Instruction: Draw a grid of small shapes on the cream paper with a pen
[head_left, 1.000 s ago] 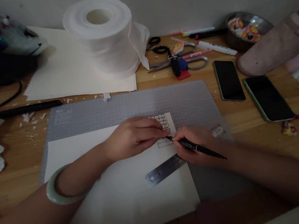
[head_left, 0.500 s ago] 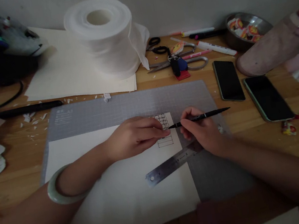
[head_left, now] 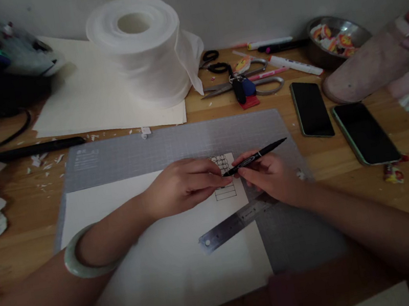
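Observation:
A slim black pen (head_left: 256, 156) is gripped in my right hand (head_left: 270, 177), with its far end tilted up to the right. The pen's lower end reaches the fingertips of my left hand (head_left: 184, 186). My left fingers are closed together there, and what they pinch is hidden. Under both hands lies a white sheet of paper (head_left: 167, 262), with a small black line drawing (head_left: 225, 191) of rows and loops near its upper right corner. My left hand covers part of that drawing. A steel ruler (head_left: 226, 229) rests slantwise on the paper, its right end beneath my right hand.
A grey cutting mat (head_left: 172, 145) lies under the paper. Behind it stand a large tissue roll (head_left: 144, 64) and scissors (head_left: 271, 85) with keys. Two phones (head_left: 312, 109), a tumbler (head_left: 364, 63) and a metal bowl (head_left: 315, 55) of wrapped sweets are at right. Paper scraps (head_left: 38, 159) lie at left.
My right hand has brought the pen left, so its lower end now meets my left fingertips. The pen tilts more steeply. My left hand has stayed nearly in place.

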The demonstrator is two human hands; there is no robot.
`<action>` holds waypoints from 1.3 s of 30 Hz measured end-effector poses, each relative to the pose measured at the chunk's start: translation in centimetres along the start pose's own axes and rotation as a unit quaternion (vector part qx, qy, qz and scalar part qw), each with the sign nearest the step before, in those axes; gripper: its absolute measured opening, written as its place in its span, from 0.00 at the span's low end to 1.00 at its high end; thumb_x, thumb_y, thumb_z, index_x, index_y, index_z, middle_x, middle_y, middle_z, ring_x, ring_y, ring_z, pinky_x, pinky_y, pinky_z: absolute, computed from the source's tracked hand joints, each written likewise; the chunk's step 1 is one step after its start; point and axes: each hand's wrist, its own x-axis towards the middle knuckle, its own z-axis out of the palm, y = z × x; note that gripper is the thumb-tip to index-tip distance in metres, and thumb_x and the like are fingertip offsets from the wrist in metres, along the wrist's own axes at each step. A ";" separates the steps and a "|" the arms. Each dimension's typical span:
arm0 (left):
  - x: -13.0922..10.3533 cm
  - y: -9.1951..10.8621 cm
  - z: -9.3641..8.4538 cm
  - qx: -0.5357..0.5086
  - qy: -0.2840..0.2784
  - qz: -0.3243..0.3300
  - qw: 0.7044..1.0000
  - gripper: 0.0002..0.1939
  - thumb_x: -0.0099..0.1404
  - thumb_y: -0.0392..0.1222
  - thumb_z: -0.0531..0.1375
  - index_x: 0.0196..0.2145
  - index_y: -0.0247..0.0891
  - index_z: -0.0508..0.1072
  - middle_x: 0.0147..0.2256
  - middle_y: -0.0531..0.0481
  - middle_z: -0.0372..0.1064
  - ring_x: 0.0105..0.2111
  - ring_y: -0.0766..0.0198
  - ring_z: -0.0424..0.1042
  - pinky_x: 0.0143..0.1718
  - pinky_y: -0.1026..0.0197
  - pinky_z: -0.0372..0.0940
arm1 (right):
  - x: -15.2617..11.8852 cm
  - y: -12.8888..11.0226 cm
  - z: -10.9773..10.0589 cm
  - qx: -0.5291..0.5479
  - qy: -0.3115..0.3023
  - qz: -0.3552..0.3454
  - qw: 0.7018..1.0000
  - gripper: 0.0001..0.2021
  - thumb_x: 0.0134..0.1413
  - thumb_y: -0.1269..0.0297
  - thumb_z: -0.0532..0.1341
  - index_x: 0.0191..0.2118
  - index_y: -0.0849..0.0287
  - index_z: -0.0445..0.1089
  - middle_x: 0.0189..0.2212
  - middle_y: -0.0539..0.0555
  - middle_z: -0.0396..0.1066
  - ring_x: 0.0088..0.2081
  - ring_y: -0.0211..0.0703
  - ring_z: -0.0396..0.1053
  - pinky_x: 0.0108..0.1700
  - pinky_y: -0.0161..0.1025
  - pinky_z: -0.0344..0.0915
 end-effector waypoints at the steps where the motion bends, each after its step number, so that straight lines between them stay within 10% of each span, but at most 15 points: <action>1: 0.0 0.0 0.0 0.000 0.001 0.001 1.000 0.12 0.68 0.37 0.53 0.43 0.39 0.75 0.37 0.44 0.73 0.36 0.65 0.73 0.36 0.65 0.66 | 0.0 0.1 0.0 -0.006 -0.007 -0.004 1.000 0.08 0.53 0.63 0.58 0.37 0.60 0.69 0.20 0.46 0.63 0.19 0.31 0.60 0.19 0.30 0.55; 39: 0.0 0.1 0.1 -0.018 0.000 0.001 1.000 0.11 0.68 0.35 0.53 0.44 0.38 0.74 0.37 0.44 0.72 0.35 0.65 0.72 0.35 0.66 0.65 | -0.7 0.4 0.3 0.019 0.036 -0.023 0.999 0.03 0.52 0.68 0.55 0.33 0.59 0.64 0.19 0.45 0.63 0.18 0.31 0.60 0.18 0.29 0.57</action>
